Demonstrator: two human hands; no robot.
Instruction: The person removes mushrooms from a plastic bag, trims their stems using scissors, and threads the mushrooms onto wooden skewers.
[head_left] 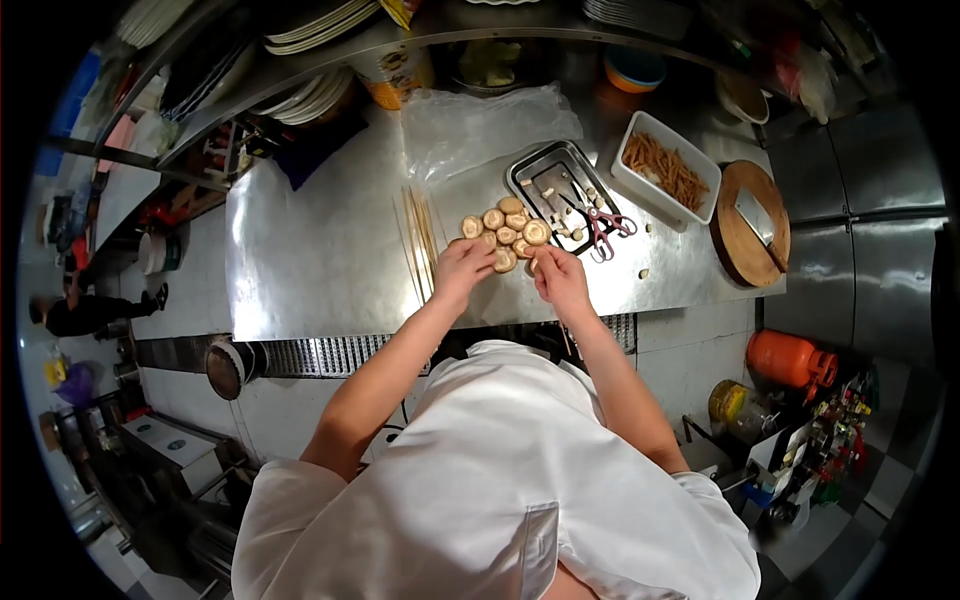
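Observation:
Several round, pale brown mushroom caps lie in a cluster on the steel table. At the left edge of the cluster is my left hand, its fingers curled and the tips pinching at a mushroom. My right hand is closed just right of the cluster; a thin wooden skewer sticks out below it towards my body. Another mushroom shows partly at its fingertips. Beside my left hand lies a bundle of bamboo skewers.
A metal tray holds cut stems, with red-handled scissors across its edge. To the right are a white tub of brown strips and a cleaver on a round chopping board. Clear plastic lies behind; another person is far left.

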